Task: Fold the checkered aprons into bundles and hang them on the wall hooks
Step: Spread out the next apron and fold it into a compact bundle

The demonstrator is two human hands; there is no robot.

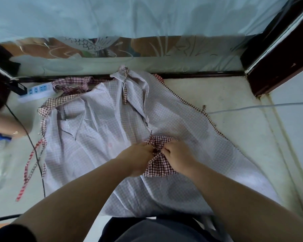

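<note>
A checkered apron (101,137) lies spread on the floor with its pale inner side up and its red-and-white edges and ties showing around it. Near its middle a red-checkered piece (158,165) is bunched up. My left hand (138,158) and my right hand (177,157) both pinch this bunched piece, knuckles facing each other, almost touching. A long checkered tie (31,165) trails off the apron's left side. No wall hooks are in view.
A white power strip (35,91) with a black plug lies at the back left, and a black cable (35,151) runs across the floor by the tie. Another person's arm (5,124) reaches in at the left edge. A dark door frame (276,63) stands at the right.
</note>
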